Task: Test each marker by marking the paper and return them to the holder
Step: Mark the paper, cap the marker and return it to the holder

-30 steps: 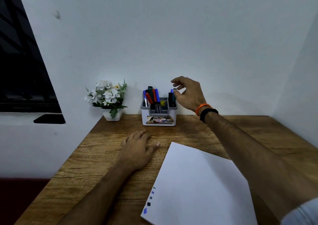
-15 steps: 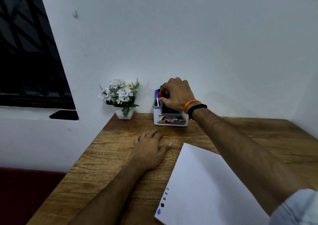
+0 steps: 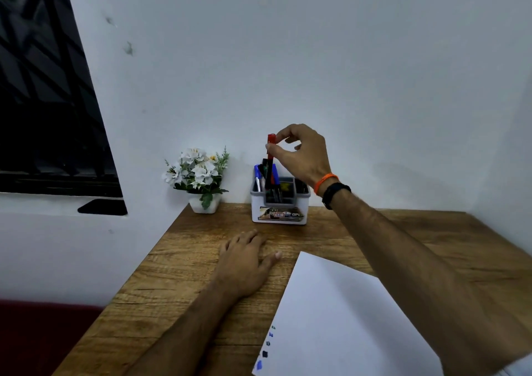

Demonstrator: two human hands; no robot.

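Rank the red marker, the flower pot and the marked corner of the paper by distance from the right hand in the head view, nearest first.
1. Red marker: pinched in the right hand, above the holder.
2. Flower pot: left of the holder, by the wall.
3. Marked corner of the paper: at the desk's near edge.

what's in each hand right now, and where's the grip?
Right hand pinches the red marker near its top end, between thumb and fingers, lower end still among the pens in the holder. Left hand holds nothing, resting flat on the table.
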